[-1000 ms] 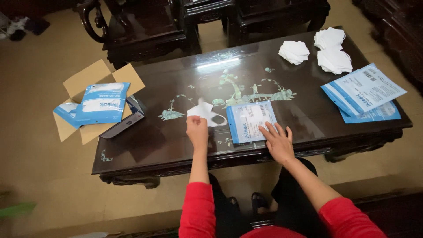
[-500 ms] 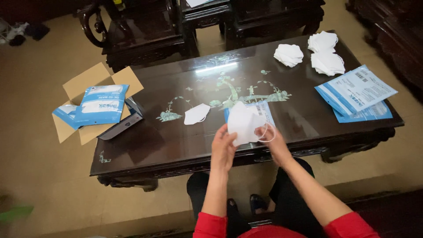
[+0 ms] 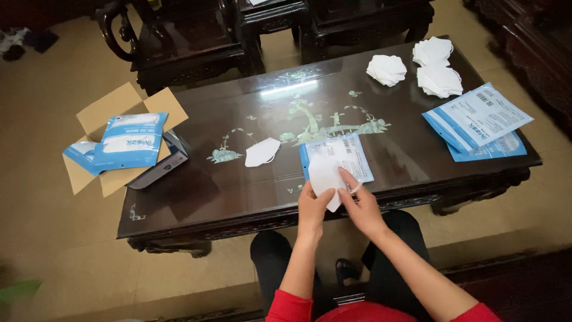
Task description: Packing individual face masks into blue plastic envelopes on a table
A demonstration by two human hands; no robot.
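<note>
Both hands hold one white folded face mask (image 3: pixel 325 176) just above the near edge of the dark inlaid table (image 3: pixel 196 197). My left hand (image 3: pixel 313 209) grips its lower left side, and my right hand (image 3: pixel 359 200) pinches its right side with an ear loop by the fingers. Directly behind the mask lies a blue and white pouch (image 3: pixel 345 154), flat on the table. Another white mask (image 3: pixel 262 152) rests alone on the table to the left.
Three stacks of white masks (image 3: pixel 417 65) sit at the far right, with blue and white pouches (image 3: pixel 479 119) nearer. An open cardboard box (image 3: pixel 116 110) holding more pouches (image 3: pixel 128 140) stands on the floor at left. Dark wooden chairs (image 3: pixel 190 42) line the far side.
One second ago my left hand set a mask on the table while my right rested on the pouch. Since then both hands took up another mask and lowered it toward the near edge.
</note>
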